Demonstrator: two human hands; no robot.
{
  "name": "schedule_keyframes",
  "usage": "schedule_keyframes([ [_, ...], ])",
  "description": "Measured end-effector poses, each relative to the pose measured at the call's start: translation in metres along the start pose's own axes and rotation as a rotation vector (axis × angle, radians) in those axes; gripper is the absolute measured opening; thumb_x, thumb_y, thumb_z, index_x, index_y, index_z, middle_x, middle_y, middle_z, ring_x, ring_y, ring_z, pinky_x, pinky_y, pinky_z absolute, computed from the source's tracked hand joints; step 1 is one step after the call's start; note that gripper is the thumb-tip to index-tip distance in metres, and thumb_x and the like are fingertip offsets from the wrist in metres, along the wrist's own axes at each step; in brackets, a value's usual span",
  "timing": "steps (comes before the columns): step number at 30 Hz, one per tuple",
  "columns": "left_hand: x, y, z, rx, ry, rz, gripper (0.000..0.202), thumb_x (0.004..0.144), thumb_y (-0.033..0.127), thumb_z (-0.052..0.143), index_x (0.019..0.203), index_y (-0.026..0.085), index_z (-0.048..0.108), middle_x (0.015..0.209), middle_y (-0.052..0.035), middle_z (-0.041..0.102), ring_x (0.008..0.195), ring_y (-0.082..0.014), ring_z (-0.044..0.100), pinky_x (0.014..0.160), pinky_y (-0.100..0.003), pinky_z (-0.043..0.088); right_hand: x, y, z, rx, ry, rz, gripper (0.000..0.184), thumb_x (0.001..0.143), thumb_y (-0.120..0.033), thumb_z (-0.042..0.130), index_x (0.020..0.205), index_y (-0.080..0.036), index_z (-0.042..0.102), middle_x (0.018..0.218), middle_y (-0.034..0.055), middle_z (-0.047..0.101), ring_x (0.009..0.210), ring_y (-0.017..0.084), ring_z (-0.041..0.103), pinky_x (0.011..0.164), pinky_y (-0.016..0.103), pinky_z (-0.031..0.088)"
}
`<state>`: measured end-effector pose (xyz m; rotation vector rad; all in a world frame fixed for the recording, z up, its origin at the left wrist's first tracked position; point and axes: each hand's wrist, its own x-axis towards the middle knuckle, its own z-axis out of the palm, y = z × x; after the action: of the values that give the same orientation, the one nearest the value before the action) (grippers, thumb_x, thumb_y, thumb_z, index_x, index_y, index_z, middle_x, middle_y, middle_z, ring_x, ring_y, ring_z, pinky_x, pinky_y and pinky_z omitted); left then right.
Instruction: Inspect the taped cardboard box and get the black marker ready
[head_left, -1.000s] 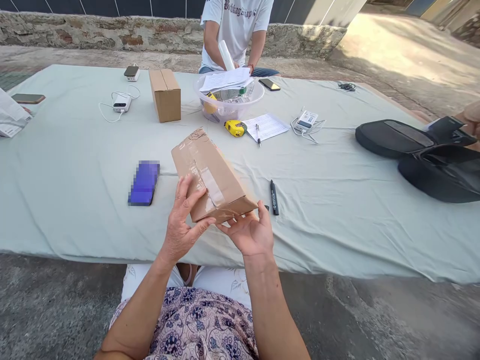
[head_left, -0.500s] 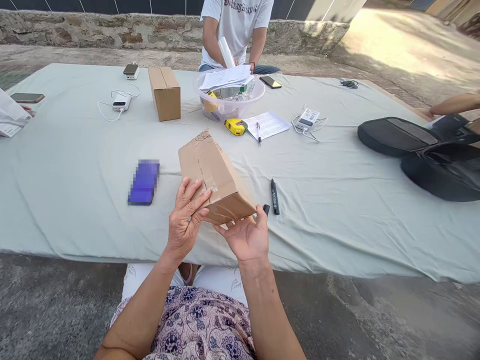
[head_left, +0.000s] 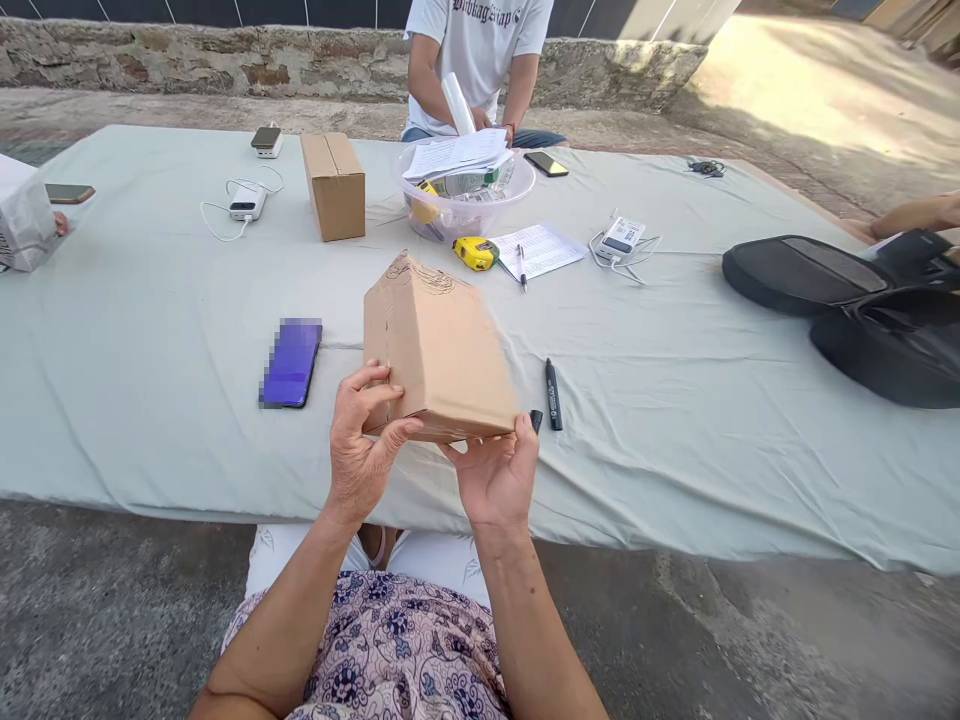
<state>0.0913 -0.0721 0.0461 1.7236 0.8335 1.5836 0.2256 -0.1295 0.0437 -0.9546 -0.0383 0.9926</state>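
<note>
Between my two hands a brown cardboard box is held tilted above the near part of the table, with dark scribbled marks at its far end. My left hand grips its left side and near corner, thumb along the lower edge. Under the near right corner, my right hand supports it, thumb on the edge and other fingers partly hidden beneath. A black marker lies just right of the box, and its loose black cap shows beside my right thumb. To the left rests a phone with a blurred purple screen.
A second cardboard box stands farther back, left of a plastic basin full of papers and bottles. Near the basin are a yellow tape measure, a pen on a sheet and a power bank. Black case at right; person opposite.
The box has been turned in my hands: its taped face has swung left and a plain side now faces up. My left fingers have shifted down its left side.
</note>
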Motion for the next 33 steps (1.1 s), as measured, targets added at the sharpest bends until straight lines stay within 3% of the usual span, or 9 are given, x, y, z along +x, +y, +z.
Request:
schedule_keyframes([
  [6,-0.006,-0.007,-0.002,-0.120,-0.051,0.001,0.018,0.099,0.040,0.067,0.113,0.028,0.069,0.134,-0.0095,0.067,0.144,-0.0290,0.055,0.119,-0.056,0.047,-0.003,0.002,-0.001,0.014,-0.045,-0.138,0.036,0.082,-0.062,0.063,0.105,-0.035,0.068,0.131,-0.0002,0.069,0.115,0.024,0.063,0.082,0.038,0.057],
  [12,-0.008,-0.011,-0.008,-0.159,-0.128,-0.158,0.033,0.091,0.051,0.075,0.110,0.024,0.069,0.138,-0.0142,0.065,0.138,-0.0320,0.059,0.115,-0.052,0.049,0.004,0.001,-0.010,-0.084,-0.060,-0.301,0.033,0.085,-0.057,0.063,0.110,-0.036,0.068,0.123,-0.0014,0.072,0.110,0.022,0.065,0.080,0.035,0.055],
  [19,-0.003,-0.016,-0.015,-0.338,-0.124,-0.357,0.026,0.097,0.045,0.067,0.109,0.022,0.067,0.137,-0.0118,0.070,0.128,-0.0276,0.066,0.103,-0.041,0.055,0.005,0.008,-0.018,-0.193,-0.154,-0.542,0.041,0.083,-0.045,0.070,0.122,-0.032,0.068,0.136,0.0031,0.066,0.134,0.027,0.057,0.114,0.047,0.044],
  [22,0.001,-0.019,-0.022,-0.254,-0.089,-0.451,0.046,0.096,0.048,0.068,0.134,0.025,0.060,0.129,-0.0106,0.072,0.119,-0.0259,0.070,0.098,-0.038,0.057,0.007,0.014,-0.027,-0.266,-0.262,-0.539,0.053,0.080,-0.040,0.074,0.132,-0.031,0.066,0.150,0.0047,0.058,0.147,0.030,0.047,0.123,0.051,0.036],
  [24,0.003,-0.021,-0.025,-0.183,-0.094,-0.486,0.060,0.096,0.049,0.067,0.150,0.027,0.052,0.135,-0.0107,0.069,0.125,-0.0258,0.067,0.104,-0.038,0.056,0.009,0.017,-0.034,-0.300,-0.310,-0.491,0.059,0.079,-0.034,0.074,0.138,-0.032,0.063,0.154,0.0042,0.056,0.150,0.029,0.044,0.124,0.050,0.035],
  [26,0.002,-0.024,-0.027,-0.151,-0.105,-0.499,0.061,0.097,0.048,0.067,0.152,0.027,0.052,0.144,-0.0107,0.064,0.134,-0.0260,0.062,0.110,-0.037,0.053,0.013,0.015,-0.038,-0.347,-0.325,-0.444,0.063,0.078,-0.029,0.075,0.140,-0.034,0.062,0.153,0.0032,0.057,0.149,0.027,0.046,0.125,0.049,0.034],
  [28,0.000,-0.029,-0.027,-0.149,-0.105,-0.489,0.057,0.097,0.046,0.067,0.150,0.028,0.055,0.147,-0.0107,0.061,0.137,-0.0258,0.060,0.113,-0.038,0.052,0.017,0.010,-0.040,-0.408,-0.327,-0.394,0.060,0.080,-0.032,0.076,0.138,-0.033,0.062,0.147,0.0042,0.063,0.142,0.027,0.053,0.122,0.049,0.038],
  [31,-0.006,-0.037,-0.023,-0.143,-0.100,-0.458,0.052,0.096,0.041,0.068,0.145,0.028,0.058,0.148,-0.0115,0.061,0.138,-0.0255,0.059,0.116,-0.040,0.050,0.024,-0.004,-0.036,-0.474,-0.303,-0.318,0.052,0.083,-0.056,0.076,0.124,-0.026,0.067,0.122,0.0080,0.073,0.116,0.028,0.068,0.105,0.048,0.051],
  [33,-0.010,-0.041,-0.020,-0.156,-0.107,-0.437,0.046,0.095,0.038,0.069,0.139,0.026,0.061,0.143,-0.0120,0.064,0.136,-0.0259,0.061,0.114,-0.042,0.051,0.029,-0.013,-0.030,-0.499,-0.260,-0.319,0.057,0.078,-0.070,0.077,0.108,-0.023,0.067,0.105,0.0080,0.075,0.102,0.028,0.070,0.095,0.046,0.055],
])
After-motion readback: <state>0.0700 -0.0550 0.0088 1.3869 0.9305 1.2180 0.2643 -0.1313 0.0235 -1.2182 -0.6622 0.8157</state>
